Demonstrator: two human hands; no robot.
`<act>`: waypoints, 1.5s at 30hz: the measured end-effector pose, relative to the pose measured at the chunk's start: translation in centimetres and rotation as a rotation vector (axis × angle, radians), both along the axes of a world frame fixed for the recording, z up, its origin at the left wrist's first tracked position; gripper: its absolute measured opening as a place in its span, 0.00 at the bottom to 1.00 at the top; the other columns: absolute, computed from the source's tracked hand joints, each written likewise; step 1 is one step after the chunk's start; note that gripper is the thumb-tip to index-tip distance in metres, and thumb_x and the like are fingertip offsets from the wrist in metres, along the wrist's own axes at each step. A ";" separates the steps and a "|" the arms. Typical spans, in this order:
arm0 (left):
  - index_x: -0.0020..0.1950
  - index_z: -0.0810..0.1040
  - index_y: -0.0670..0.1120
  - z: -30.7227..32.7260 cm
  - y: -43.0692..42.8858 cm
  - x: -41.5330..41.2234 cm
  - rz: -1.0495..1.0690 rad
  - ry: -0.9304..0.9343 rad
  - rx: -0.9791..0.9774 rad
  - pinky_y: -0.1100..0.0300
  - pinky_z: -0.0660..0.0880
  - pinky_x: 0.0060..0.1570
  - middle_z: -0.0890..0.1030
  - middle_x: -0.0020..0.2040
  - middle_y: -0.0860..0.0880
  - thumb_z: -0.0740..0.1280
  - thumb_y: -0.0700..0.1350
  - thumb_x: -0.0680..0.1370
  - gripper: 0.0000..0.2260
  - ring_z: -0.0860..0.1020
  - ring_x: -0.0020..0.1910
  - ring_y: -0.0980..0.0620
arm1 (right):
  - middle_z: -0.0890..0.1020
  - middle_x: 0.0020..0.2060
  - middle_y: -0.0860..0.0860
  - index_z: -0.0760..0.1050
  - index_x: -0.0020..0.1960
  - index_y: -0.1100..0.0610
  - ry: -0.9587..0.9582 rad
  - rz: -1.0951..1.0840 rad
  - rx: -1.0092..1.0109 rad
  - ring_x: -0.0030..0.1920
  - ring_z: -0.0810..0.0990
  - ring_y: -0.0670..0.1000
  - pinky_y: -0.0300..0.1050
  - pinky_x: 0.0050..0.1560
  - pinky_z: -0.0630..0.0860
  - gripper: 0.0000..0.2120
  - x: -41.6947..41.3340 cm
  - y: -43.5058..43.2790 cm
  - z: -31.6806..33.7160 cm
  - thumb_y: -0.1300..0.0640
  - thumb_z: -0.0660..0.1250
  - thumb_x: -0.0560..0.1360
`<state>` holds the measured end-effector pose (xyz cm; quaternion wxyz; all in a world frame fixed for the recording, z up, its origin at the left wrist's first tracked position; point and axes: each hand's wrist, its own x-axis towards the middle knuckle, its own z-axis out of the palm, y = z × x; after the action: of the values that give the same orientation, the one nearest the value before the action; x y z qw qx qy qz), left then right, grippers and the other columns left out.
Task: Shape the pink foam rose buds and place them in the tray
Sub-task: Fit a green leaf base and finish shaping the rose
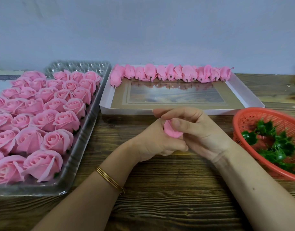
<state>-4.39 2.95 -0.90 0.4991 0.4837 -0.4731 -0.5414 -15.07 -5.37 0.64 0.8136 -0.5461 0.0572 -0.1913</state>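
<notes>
A pink foam rose bud (171, 132) sits squeezed between both hands above the wooden table, just in front of the white tray (181, 111). My left hand (157, 140) grips the bud from below with curled fingers. From the right, my right hand (196, 130) wraps its fingers over the bud's top. Most of the bud is hidden by the fingers. Along the tray's far edge lies a row of several shaped pink buds (170, 73) with short stems pointing toward me.
A clear plastic tray (86, 114) on the left holds several open pink roses (43, 114). A red plastic basket (253, 117) with green leaf calyxes (273, 144) stands at the right. The wooden table (160, 189) runs to a pale wall behind.
</notes>
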 end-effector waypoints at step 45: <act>0.27 0.72 0.39 0.3 0.0 0.2 0.047 0.121 -0.051 0.60 0.54 0.24 0.67 0.20 0.51 0.65 0.25 0.66 0.12 0.63 0.19 0.57 | 0.81 0.47 0.62 0.77 0.58 0.68 0.131 0.100 0.078 0.48 0.81 0.57 0.48 0.47 0.82 0.39 0.1 -0.7 -1.1 0.43 0.81 0.58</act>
<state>-4.18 2.99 -0.56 0.5516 0.4483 -0.4440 -0.5455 -14.98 -6.08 -0.44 0.8372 -0.5276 0.0902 -0.1120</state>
